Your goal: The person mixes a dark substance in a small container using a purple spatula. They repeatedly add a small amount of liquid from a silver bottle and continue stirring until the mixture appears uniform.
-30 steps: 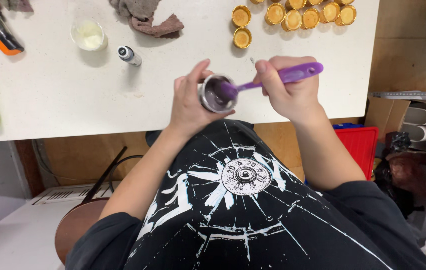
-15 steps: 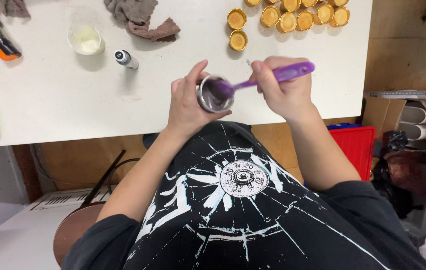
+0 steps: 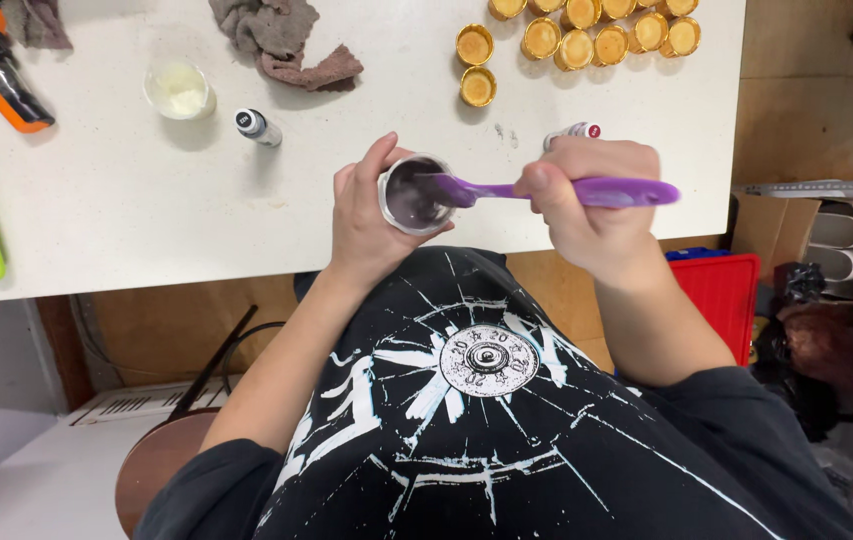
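While the left hand (image 3: 371, 215) wraps closed around a small round white cup (image 3: 412, 195) holding dark purplish liquid, just above the near edge of the white tabletop (image 3: 126, 215), the right hand (image 3: 591, 205) is clenched on a purple plastic spoon (image 3: 546, 190) whose bowl sits inside the cup; the mix looks evenly coloured, so the stirring seems well along, though none has left the cup; a cluster of shallow gold round caps (image 3: 576, 40) lies well apart at the far edge; a small clear dish of pale paste (image 3: 178, 90), a little white bottle (image 3: 258, 126) and a crumpled grey-brown rag (image 3: 281, 40) lie nearby.
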